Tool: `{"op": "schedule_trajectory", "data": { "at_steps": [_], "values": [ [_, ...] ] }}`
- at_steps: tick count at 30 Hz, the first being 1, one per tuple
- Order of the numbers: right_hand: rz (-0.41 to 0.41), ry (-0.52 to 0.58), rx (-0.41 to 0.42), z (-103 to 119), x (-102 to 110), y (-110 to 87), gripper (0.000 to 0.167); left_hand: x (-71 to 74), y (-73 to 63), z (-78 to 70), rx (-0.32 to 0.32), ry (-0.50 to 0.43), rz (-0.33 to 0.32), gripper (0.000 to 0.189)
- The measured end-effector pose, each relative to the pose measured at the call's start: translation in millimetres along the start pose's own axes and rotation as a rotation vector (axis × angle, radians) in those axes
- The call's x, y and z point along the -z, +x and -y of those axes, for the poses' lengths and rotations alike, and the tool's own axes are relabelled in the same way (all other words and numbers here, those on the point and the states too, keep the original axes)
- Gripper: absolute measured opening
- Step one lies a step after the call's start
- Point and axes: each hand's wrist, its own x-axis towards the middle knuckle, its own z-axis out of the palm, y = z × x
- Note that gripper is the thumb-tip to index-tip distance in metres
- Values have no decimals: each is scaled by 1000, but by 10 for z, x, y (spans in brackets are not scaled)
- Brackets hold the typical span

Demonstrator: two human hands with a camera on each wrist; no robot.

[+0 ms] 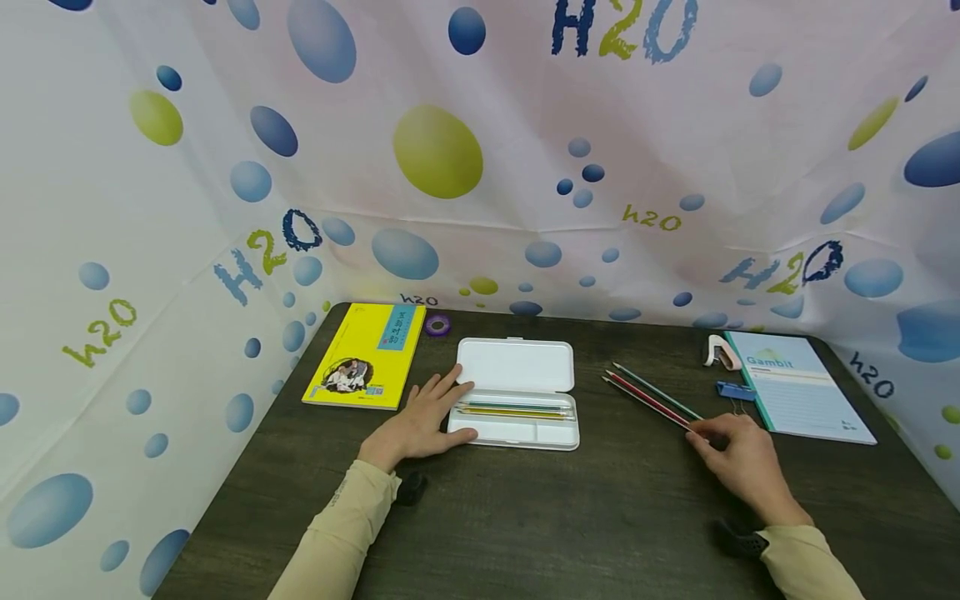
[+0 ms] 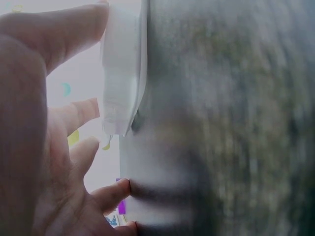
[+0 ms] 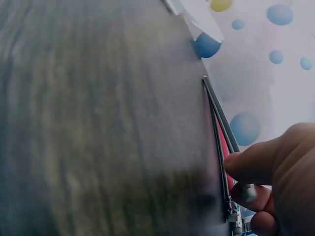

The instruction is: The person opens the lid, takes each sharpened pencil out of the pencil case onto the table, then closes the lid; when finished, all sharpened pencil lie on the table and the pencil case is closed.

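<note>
A white pencil case (image 1: 491, 431) lies with its lid (image 1: 515, 364) raised, several pencils (image 1: 517, 411) side by side in its upper compartment. My left hand (image 1: 423, 419) rests at the case's left side, fingers spread and thumb touching the near left corner. In the left wrist view the thumb meets the white case wall (image 2: 123, 64). To the right of the case, my right hand (image 1: 738, 458) pinches a few pencils (image 1: 645, 396), red and dark green among them, by their near ends. Their tips point toward the case. The right wrist view shows thumb and fingers around the pencils (image 3: 221, 114).
A yellow book (image 1: 367, 350) and a purple tape roll (image 1: 437, 325) lie at the back left. On the right are a notebook (image 1: 802, 383), a blue binder clip (image 1: 735, 391) and a pale pink and white object (image 1: 722, 353). A printed curtain (image 1: 525, 208) hangs behind the dark table (image 1: 570, 525).
</note>
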Motion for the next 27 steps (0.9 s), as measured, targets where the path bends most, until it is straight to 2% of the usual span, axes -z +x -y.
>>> {"op": "schedule_trajectory", "data": {
  "at_steps": [4, 9, 14, 21, 27],
  "values": [
    [37, -45, 54, 6, -10, 0, 6, 0, -9, -3, -1, -3, -4, 82],
    [62, -83, 73, 18, -17, 6, 6, -6, -6, -2, 5, 3, -1, 82],
    [79, -107, 70, 31, -14, 25, 8, -9, 2, 3, 4, 1, -5, 82],
    [121, -112, 23, 73, -1, 35, 9, -6, 2, 5, 7, -2, -7, 83],
    [40, -93, 73, 108, -5, 80, 11, -15, -1, 18, 12, -1, -6, 83]
  ]
}}
